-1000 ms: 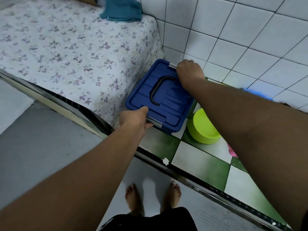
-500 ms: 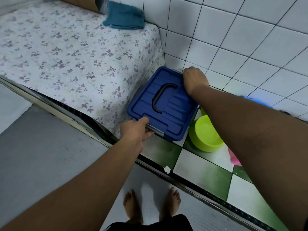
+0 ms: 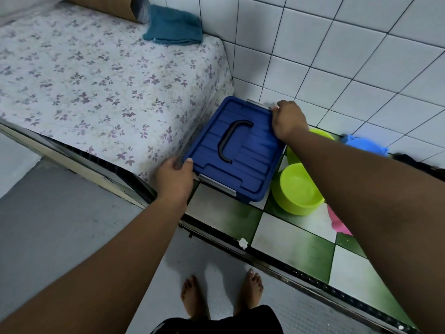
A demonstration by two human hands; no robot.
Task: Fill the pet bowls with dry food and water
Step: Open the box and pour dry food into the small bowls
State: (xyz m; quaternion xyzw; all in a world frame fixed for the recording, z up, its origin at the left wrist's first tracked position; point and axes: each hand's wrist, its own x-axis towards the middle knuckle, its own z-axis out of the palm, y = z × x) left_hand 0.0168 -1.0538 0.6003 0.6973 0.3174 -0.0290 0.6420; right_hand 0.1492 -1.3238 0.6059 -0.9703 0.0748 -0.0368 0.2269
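A blue storage box with a ribbed lid and a black handle stands on the raised tiled ledge against the mattress. My left hand grips the lid's near left corner, beside the grey front latch. My right hand grips the lid's far right corner, next to the grey rear latch. A lime green pet bowl sits just right of the box. A second green bowl lies behind it, mostly hidden by my right forearm.
A floral-sheeted mattress fills the left, with a teal towel at its far end. White tiled wall runs behind the box. A blue object and a pink item lie at right. My bare feet stand on grey floor below the ledge's metal rail.
My left hand has shifted left from the front latch to the lid's near left corner. My right hand has moved off the rear latch to the lid's far right corner.
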